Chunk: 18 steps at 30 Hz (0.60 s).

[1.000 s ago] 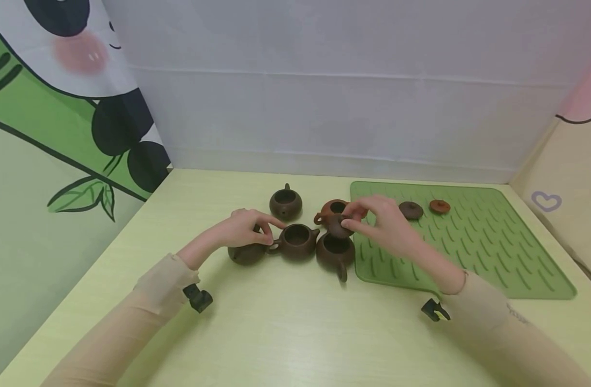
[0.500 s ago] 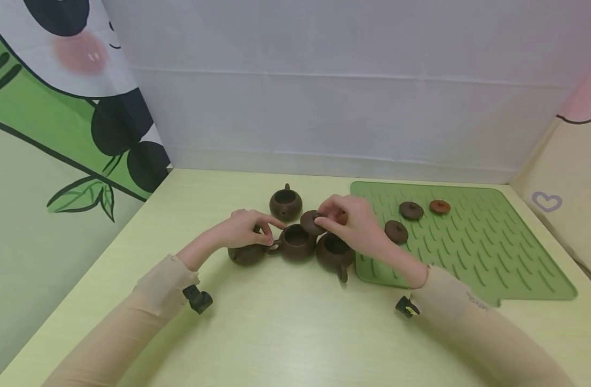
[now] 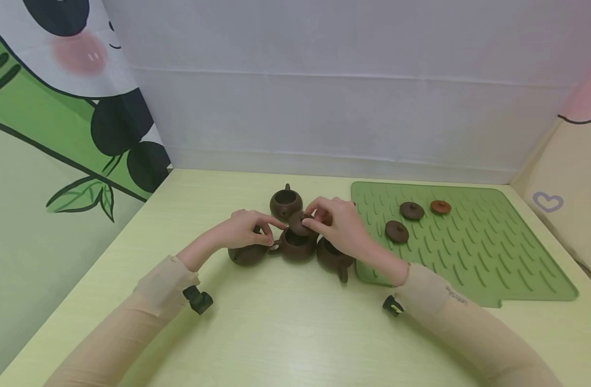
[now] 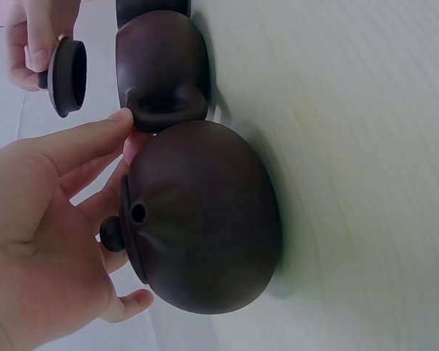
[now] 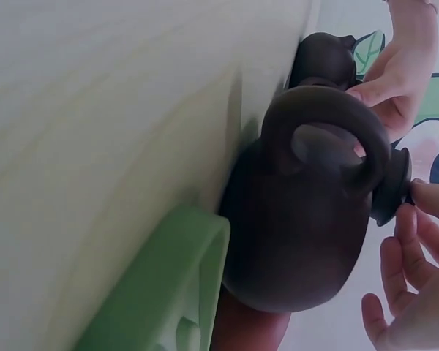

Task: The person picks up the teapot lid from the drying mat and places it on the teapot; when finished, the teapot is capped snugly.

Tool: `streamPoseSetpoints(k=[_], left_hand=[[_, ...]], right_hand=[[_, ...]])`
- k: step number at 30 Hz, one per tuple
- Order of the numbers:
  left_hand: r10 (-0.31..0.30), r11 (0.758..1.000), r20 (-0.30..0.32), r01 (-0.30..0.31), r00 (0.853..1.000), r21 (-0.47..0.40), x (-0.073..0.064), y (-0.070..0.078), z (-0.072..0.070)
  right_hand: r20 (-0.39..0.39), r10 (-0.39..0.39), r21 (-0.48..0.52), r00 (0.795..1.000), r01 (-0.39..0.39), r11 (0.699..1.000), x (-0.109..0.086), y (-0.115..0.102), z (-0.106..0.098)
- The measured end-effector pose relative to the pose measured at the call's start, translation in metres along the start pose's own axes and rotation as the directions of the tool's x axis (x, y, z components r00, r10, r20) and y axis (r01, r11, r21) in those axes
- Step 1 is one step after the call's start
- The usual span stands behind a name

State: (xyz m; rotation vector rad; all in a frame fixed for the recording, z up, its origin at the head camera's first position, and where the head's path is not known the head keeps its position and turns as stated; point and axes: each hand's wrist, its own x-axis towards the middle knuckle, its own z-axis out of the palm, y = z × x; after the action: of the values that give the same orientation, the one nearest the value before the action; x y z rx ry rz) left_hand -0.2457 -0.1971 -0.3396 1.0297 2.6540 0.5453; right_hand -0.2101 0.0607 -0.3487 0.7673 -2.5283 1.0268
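My right hand (image 3: 339,223) pinches a dark brown teapot lid (image 3: 297,223) by its knob. The lid hangs tilted over the open mouth of the middle teapot (image 3: 297,250), and its underside faces my left wrist camera. My left hand (image 3: 244,228) pinches the handle of that same teapot between thumb and finger. Under the left palm sits another dark teapot (image 4: 205,219) with its lid on and its spout pointing towards the left wrist camera. In the right wrist view, a lidless dark teapot (image 5: 300,241) stands in front, handle towards the camera.
Another lidless dark teapot (image 3: 286,204) stands behind the middle one. A reddish teapot (image 5: 249,325) is mostly hidden behind the right hand. On the green ridged mat (image 3: 460,247) lie two dark lids, one nearer (image 3: 396,231), and a reddish lid (image 3: 440,207). A cloth wall closes the back.
My right hand has carried the lid leftward from above the lidless right teapot to over the middle teapot's mouth, uncovering a dark lid on the mat. The left hand has stayed in place.
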Motion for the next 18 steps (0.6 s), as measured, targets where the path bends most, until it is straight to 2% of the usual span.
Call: streamPoseSetpoints(k=[11,18], left_hand=[[-0.015,1.0,-0.012,0.015,1.0,0.011,0.001,0.0,0.002],[-0.016,1.0,-0.014,0.016,1.0,0.013,0.002,-0.001,0.004]], right_hand=[[0.045,0.02,-0.003,0.999,-0.02,1.0,0.003,0.005,0.011],[0.071,0.027,-0.041,0.997,-0.024,0.999,0.002,0.008,0.018]])
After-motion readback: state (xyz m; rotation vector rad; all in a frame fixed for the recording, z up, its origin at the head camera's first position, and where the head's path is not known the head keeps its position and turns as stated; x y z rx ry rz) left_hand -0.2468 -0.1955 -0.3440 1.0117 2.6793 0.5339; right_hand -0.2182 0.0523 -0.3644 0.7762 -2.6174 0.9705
